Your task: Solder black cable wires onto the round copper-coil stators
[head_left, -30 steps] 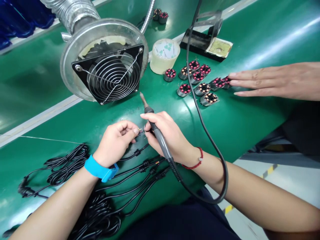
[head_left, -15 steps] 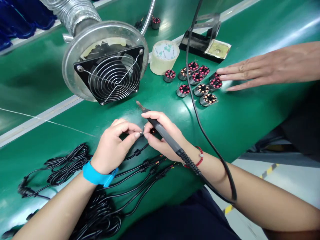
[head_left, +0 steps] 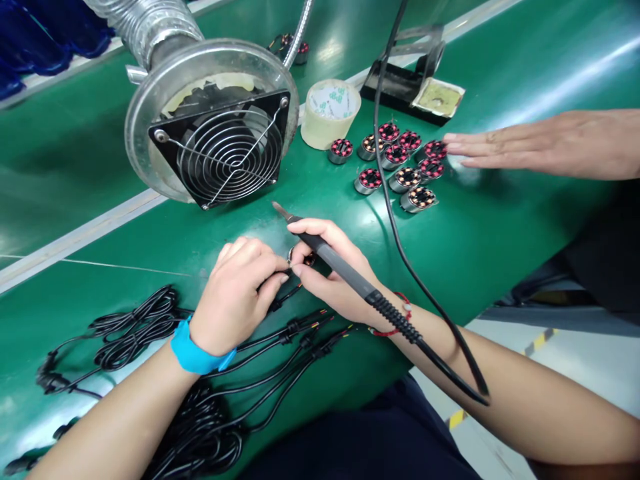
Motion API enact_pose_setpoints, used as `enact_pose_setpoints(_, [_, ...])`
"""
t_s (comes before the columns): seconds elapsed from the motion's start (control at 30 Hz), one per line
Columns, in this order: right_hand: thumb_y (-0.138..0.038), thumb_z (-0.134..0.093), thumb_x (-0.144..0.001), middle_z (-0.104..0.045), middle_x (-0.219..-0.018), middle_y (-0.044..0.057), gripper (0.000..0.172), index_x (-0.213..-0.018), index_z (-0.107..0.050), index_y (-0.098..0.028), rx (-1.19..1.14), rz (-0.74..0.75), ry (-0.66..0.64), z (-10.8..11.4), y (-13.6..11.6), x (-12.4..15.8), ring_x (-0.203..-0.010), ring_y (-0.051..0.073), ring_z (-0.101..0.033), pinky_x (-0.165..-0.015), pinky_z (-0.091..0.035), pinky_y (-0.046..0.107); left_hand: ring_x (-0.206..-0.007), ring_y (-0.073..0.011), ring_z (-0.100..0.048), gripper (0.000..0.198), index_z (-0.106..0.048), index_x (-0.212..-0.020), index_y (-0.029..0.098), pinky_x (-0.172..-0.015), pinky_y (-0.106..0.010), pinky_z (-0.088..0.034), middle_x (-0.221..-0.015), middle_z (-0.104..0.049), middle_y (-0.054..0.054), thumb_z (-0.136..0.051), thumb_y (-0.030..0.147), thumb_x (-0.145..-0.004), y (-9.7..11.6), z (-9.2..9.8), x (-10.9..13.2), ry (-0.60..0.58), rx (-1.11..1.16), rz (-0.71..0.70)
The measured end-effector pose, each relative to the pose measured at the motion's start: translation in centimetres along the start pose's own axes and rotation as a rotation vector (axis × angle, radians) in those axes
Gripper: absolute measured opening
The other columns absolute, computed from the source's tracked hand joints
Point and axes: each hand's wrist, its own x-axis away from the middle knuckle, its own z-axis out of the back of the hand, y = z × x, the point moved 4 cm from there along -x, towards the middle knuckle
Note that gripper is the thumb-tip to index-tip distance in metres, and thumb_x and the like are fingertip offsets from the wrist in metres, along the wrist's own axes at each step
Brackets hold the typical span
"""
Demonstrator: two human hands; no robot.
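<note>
My right hand (head_left: 337, 270) is closed around a soldering iron (head_left: 343, 263), whose tip points up and left toward the fan. Below the iron, its fingers are also against a small round wound motor core (head_left: 310, 259), mostly hidden. My left hand (head_left: 245, 287), with a blue wristband, pinches at the core's near left side; a thin wire seems to be between the fingertips, largely covered. A black cable with a bared orange lead (head_left: 295, 291) runs just under both hands. A thin pale strand (head_left: 125, 268) stretches from the left toward my left hand.
A fan-fronted fume extractor (head_left: 235, 163) hangs at upper left. Several motor cores (head_left: 405, 179) stand by a tape roll (head_left: 330, 113) and a soldering stand (head_left: 395, 93). A co-worker's hand (head_left: 550, 145) reaches from the right. Coiled black cables (head_left: 200, 427) lie at lower left.
My left hand has turned slightly, its fingertips closer to the right hand's. The right hand with the soldering iron has shifted slightly right. The co-worker's hand has drawn back a little, fingers closer together.
</note>
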Motion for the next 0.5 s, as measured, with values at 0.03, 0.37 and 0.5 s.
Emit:
enact_pose_setpoints(0.03, [-0.005,-0.053,-0.079,-0.060,-0.075,-0.005,0.038,-0.112,-0.050,-0.022,-0.013,-0.002,0.001,0.0,0.0,0.0,-0.070,0.011,-0.060,-0.075,-0.050,0.028,-0.078,-0.0193,-0.052,0.010,-0.064,-0.085,0.016,-0.071,-0.035,-0.038,-0.082,-0.061,-0.004,-0.054,0.014,-0.089,0.1,0.0,0.0,0.011,-0.024,-0.009])
enact_pose_setpoints(0.37, [-0.006,-0.050,-0.082,-0.061,-0.087,0.000,0.039,-0.118,-0.047,-0.022,0.149,0.032,-0.057,0.3,-0.1,0.3,-0.080,0.016,-0.060,-0.085,-0.047,0.038,-0.067,-0.0108,-0.052,0.016,-0.056,-0.072,0.017,-0.065,-0.024,-0.042,-0.074,-0.055,0.001,-0.051,0.005,-0.081,-0.7,-1.0,-0.3,-0.041,0.291,0.258])
enact_pose_setpoints(0.5, [-0.004,-0.051,-0.080,-0.065,-0.088,0.001,0.047,-0.123,-0.046,-0.023,0.319,0.142,-0.124,0.4,0.0,0.5,-0.094,0.021,-0.056,-0.087,-0.043,0.040,-0.065,-0.0108,-0.050,0.016,-0.055,-0.069,0.017,-0.063,-0.023,-0.041,-0.071,-0.053,0.001,-0.049,0.005,-0.078,-1.4,-1.2,-0.5,-0.038,0.304,0.294])
